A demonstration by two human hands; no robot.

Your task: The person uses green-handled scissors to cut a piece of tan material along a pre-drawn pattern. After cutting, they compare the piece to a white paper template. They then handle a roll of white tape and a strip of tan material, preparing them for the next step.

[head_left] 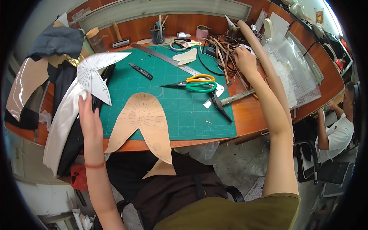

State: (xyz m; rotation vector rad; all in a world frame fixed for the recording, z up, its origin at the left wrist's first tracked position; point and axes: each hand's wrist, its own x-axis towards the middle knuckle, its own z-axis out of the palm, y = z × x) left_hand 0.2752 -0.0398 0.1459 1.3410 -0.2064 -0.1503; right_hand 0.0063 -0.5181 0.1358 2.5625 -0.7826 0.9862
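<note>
My left hand [91, 120] is at the left edge of the green cutting mat, its fingers stretched out. It lies against white cloth [67, 119] and dark material, just below a white paper pattern [91, 74] with radiating lines. Far right, my right hand [244, 59] reaches into a heap of brown leather strips [222, 53]. Its fingers curl downward and together; whatever is between them is hidden. A tan leather piece [147, 117] with two lobes and pencil marks overhangs the front edge of the mat. Scissors [197, 82] with yellow and green handles rest mid-mat.
On the cutting mat [176, 130] are a utility knife [140, 71], a steel ruler [165, 59] and a black-handled tool [221, 107]. A pen cup [157, 35] stands behind. A long brown roll [268, 69] runs along the right; a seated person [337, 130] is beyond.
</note>
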